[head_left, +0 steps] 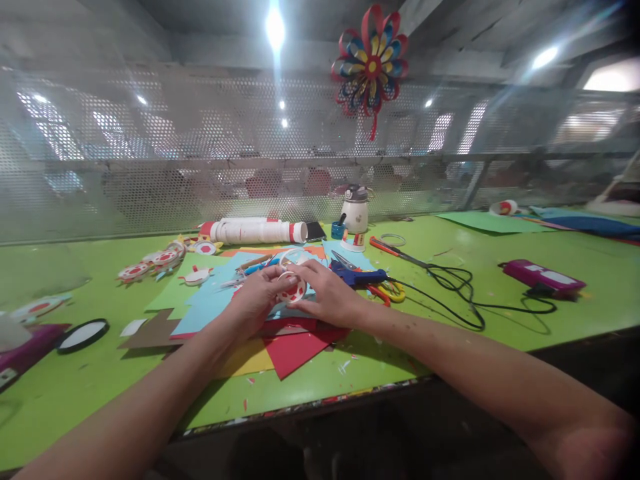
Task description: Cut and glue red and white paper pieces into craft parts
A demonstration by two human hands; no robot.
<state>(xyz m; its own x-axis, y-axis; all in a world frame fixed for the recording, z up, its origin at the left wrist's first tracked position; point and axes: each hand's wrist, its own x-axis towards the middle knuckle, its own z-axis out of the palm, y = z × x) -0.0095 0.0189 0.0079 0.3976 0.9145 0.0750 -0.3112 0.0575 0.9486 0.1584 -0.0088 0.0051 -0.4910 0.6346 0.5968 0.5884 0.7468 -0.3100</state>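
Fingers of both hands pinched in on one small piece: a red-and-white paper ring, held between left hand and right hand. Left thumb and forefinger closed on its near-left edge; right fingertips curled over its top and right side. Ring is lifted just above the paper pile, at mid-table, straight ahead of the person. Exact grip on the underside hidden by the knuckles.

Beneath the hands: overlapping coloured sheets, with a light blue sheet uppermost, a red sheet toward the near edge and a yellow sheet beside it. Brown card pokes out at the left.

Just right of the right hand: blue glue gun, touching or nearly touching scissors with yellow and red handles. Black cord loops off to the right across the green table.

Left side: cluster of similar red-and-white pieces; black-rimmed disc nearer the edge.

Far side: white tube lying flat, white jar upright near it. Purple case well off right. Paper flower hangs on the mesh screen behind.
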